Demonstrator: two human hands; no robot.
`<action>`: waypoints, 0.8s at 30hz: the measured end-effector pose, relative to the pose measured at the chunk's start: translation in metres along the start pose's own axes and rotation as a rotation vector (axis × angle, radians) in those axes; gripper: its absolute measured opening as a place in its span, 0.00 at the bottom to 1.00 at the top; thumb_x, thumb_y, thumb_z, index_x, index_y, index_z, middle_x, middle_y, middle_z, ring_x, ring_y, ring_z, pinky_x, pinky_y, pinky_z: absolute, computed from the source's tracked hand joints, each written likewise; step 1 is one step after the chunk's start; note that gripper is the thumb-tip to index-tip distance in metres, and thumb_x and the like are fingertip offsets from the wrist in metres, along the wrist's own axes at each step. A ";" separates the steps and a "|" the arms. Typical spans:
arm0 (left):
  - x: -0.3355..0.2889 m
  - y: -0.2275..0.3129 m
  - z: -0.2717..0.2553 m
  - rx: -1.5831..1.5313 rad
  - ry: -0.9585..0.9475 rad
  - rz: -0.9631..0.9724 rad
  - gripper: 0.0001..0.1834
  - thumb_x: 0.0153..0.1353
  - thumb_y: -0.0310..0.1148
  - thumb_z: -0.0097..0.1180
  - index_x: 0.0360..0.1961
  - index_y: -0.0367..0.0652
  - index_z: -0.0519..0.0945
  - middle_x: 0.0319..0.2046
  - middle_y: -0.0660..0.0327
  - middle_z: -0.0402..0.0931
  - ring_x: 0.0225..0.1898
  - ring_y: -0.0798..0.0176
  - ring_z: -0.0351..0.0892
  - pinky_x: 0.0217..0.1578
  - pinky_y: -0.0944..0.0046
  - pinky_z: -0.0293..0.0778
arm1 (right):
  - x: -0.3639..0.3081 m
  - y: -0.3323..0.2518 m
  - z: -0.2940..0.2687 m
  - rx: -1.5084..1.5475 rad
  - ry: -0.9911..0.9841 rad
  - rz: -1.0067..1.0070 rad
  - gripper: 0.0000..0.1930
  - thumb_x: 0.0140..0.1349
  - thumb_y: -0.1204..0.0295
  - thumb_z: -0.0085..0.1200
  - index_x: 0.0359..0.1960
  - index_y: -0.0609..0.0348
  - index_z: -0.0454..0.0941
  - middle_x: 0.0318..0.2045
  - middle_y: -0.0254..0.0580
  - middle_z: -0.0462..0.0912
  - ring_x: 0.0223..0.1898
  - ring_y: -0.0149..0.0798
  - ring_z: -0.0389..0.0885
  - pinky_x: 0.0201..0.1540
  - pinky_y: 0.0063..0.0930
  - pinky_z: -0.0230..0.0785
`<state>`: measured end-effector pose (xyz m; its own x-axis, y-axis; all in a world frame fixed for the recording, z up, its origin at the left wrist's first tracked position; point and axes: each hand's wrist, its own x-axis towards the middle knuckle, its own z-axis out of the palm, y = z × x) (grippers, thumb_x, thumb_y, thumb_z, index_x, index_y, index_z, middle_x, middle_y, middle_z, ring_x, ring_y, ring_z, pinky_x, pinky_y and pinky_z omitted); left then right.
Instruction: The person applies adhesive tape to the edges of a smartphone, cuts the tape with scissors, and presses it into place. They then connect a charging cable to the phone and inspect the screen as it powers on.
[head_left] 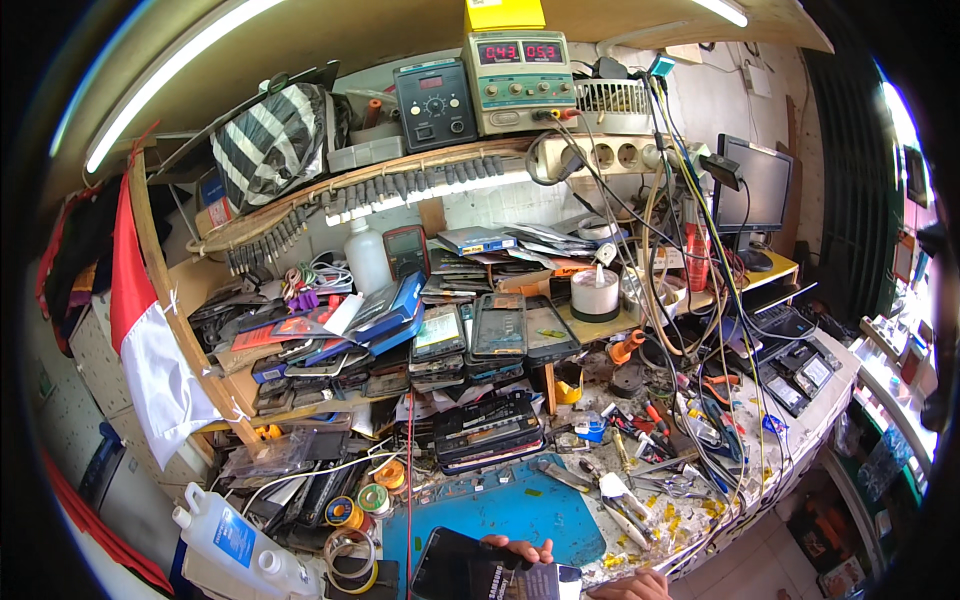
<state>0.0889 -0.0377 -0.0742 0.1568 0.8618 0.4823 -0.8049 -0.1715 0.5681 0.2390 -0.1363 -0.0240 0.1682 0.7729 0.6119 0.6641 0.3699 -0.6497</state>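
On my feed, the clearest characters are two side-by-side readouts of lit red digits, on the face of a pale power supply (520,92) on the upper shelf. Just left of it, a dark control unit (436,106) has a smaller red display, too faint for me, and a dial ringed with tiny pale marks. At the lower edge, by the fingers of the left hand (520,550), pale lettering runs sideways on a dark panel (497,580); I cannot tell whether that is a phone or a box. Lower left, a white jug (205,515) wears a blue label (236,541) with small white print.
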 end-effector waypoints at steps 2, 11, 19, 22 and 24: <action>0.000 0.001 0.000 0.001 0.001 0.000 0.56 0.40 0.66 0.72 0.61 0.44 0.60 0.46 0.50 0.73 0.50 0.48 0.76 0.68 0.37 0.53 | 0.000 0.000 0.000 0.011 -0.010 0.007 0.10 0.48 0.80 0.66 0.34 0.60 0.81 0.32 0.43 0.82 0.35 0.48 0.78 0.45 0.40 0.68; -0.003 -0.003 0.000 -0.024 -0.002 -0.014 0.56 0.39 0.66 0.72 0.62 0.43 0.60 0.47 0.49 0.73 0.51 0.47 0.75 0.69 0.36 0.50 | -0.002 0.003 0.000 0.026 -0.037 -0.004 0.10 0.49 0.79 0.66 0.34 0.60 0.81 0.33 0.44 0.83 0.37 0.48 0.80 0.50 0.42 0.68; -0.002 -0.003 0.004 -0.043 -0.012 -0.004 0.56 0.40 0.65 0.73 0.62 0.44 0.61 0.47 0.49 0.73 0.52 0.47 0.75 0.69 0.35 0.49 | -0.004 0.003 0.003 0.046 -0.017 0.035 0.09 0.50 0.79 0.65 0.35 0.60 0.82 0.29 0.44 0.83 0.33 0.47 0.80 0.50 0.43 0.68; -0.002 -0.009 0.009 -0.160 -0.028 0.064 0.47 0.48 0.56 0.71 0.62 0.43 0.65 0.46 0.50 0.74 0.50 0.49 0.75 0.61 0.44 0.63 | -0.005 0.003 0.004 0.067 -0.006 0.042 0.09 0.51 0.79 0.65 0.34 0.60 0.83 0.28 0.44 0.83 0.32 0.47 0.80 0.50 0.42 0.68; -0.003 -0.012 0.009 -0.203 -0.037 0.065 0.48 0.48 0.54 0.72 0.64 0.43 0.64 0.48 0.50 0.73 0.51 0.50 0.73 0.60 0.48 0.66 | -0.005 0.003 0.004 0.081 -0.010 0.057 0.08 0.50 0.79 0.65 0.34 0.59 0.83 0.28 0.44 0.83 0.32 0.47 0.80 0.49 0.41 0.69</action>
<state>0.1035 -0.0424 -0.0758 0.1189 0.8333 0.5399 -0.9120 -0.1234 0.3912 0.2377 -0.1369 -0.0310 0.1967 0.7986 0.5688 0.5928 0.3652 -0.7177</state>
